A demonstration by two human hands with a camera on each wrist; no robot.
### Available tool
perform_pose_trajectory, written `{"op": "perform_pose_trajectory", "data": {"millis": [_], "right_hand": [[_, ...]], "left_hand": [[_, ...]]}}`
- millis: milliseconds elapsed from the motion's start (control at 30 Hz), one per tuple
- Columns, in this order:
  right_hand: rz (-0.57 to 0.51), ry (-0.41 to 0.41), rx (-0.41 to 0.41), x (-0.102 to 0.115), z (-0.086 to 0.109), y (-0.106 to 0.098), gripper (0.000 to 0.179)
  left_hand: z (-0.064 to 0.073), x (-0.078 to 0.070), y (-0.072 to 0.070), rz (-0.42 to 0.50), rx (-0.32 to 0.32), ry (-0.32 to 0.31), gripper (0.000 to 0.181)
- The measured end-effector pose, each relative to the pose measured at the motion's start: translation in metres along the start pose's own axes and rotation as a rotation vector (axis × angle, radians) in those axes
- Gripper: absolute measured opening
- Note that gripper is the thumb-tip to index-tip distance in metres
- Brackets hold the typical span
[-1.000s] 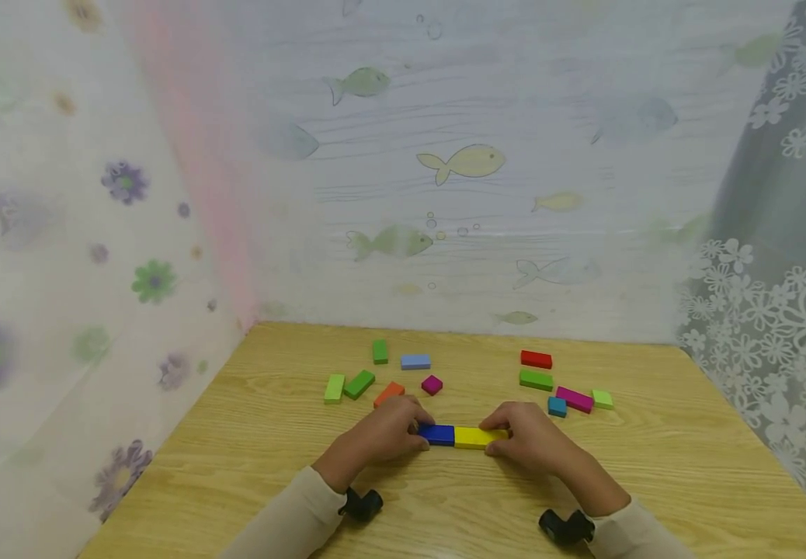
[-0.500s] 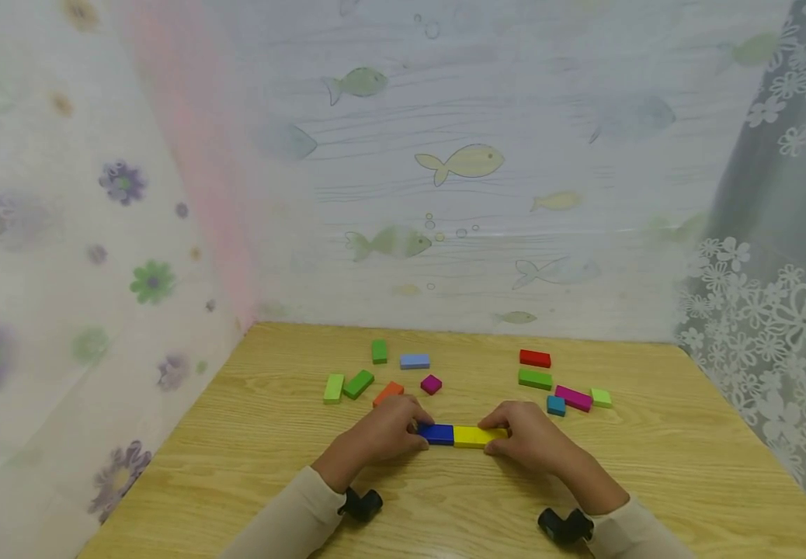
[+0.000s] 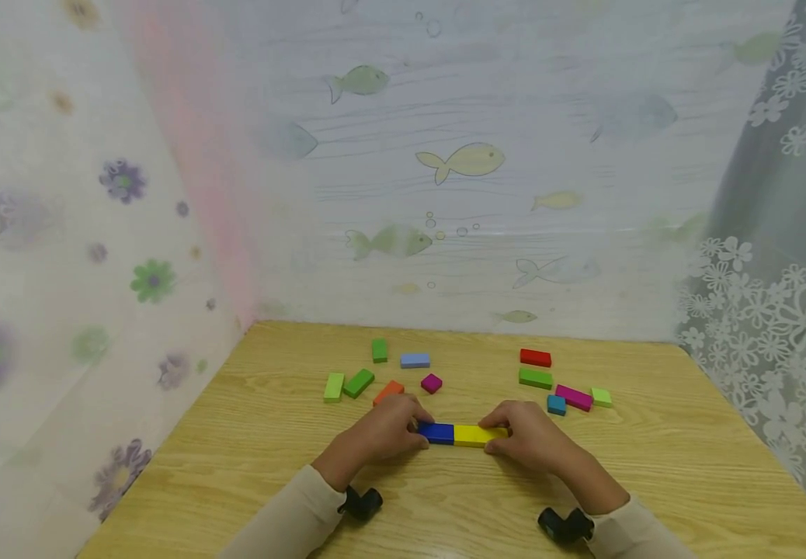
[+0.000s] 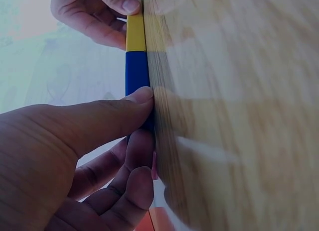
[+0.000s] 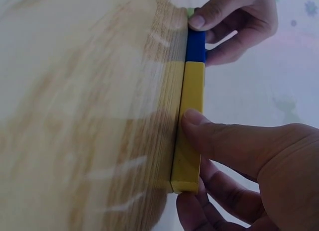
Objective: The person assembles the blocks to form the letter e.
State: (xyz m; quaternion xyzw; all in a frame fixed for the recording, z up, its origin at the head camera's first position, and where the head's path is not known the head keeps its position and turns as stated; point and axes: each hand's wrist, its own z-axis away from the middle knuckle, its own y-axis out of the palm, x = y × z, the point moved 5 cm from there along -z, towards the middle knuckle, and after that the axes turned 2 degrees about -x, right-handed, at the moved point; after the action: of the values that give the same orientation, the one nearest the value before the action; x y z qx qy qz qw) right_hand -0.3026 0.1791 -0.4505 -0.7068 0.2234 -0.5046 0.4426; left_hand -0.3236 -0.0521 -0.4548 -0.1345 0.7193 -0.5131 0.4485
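Observation:
A blue block and a yellow block lie end to end on the wooden table, their short faces touching. My left hand pinches the blue block near its outer end, thumb on the near side and fingers on the far side. My right hand grips the yellow block the same way. In the left wrist view the thumb presses the blue block's long face. The right wrist view shows the thumb on the yellow block, whose free end reaches past it.
Behind the left hand lie an orange block, a magenta block, a light blue block and several green ones. Behind the right hand are a red block, a green block, a long magenta block and a teal block.

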Motion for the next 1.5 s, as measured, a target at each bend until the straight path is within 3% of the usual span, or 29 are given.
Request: {"op": "perform_pose_trajectory", "data": {"millis": [900, 1233, 1500], "right_hand": [[-0.004, 0.000, -0.007, 0.004, 0.001, 0.002, 0.029], [-0.026, 0.035, 0.009, -0.002, 0.002, -0.006, 0.033], [-0.028, 0.034, -0.039, -0.009, 0.003, -0.022, 0.030]], "left_hand": [[0.001, 0.002, -0.001, 0.003, -0.001, 0.006, 0.032], [0.001, 0.002, 0.000, 0.024, -0.003, 0.008, 0.032], [0.000, 0.002, 0.000, 0.015, -0.004, 0.006, 0.033]]}}
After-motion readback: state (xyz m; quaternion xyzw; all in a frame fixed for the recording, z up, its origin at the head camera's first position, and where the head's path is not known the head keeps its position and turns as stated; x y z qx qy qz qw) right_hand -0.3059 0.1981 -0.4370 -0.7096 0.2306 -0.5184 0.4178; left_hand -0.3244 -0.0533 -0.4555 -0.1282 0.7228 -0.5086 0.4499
